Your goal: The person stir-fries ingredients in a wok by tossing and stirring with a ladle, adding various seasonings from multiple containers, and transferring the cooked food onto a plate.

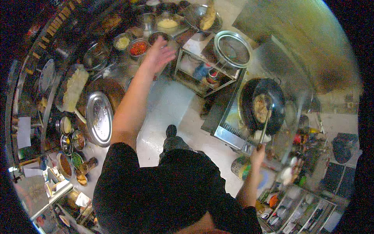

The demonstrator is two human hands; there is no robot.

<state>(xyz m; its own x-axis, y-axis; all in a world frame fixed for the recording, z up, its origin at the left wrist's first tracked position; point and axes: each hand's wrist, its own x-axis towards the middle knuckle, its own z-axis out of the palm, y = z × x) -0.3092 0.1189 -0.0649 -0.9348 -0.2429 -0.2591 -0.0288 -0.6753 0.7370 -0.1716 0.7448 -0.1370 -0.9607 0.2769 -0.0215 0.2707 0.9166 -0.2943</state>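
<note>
My left hand (pixel 161 55) reaches out over the counter at the upper left, blurred, its fingers apart and nothing seen in it. Beside it are a bowl of chopped red pepper pieces (pixel 138 48) and a dark bowl (pixel 159 36), partly covered by the fingers. On the right, my right hand (pixel 257 152) grips the handle of a metal ladle (pixel 266 122). The ladle's head rests in a black wok (pixel 276 108) on the stove (pixel 233 136), against brownish food (pixel 261 108) that I cannot identify.
An oval metal platter (pixel 99 118) stands on the left counter, near several small bowls of ingredients. A round strainer (pixel 233 49) lies above a metal shelf rack (pixel 206 71). Another wok (pixel 203 18) is at the top. A patterned bin or tub (pixel 241 167) stands below the stove.
</note>
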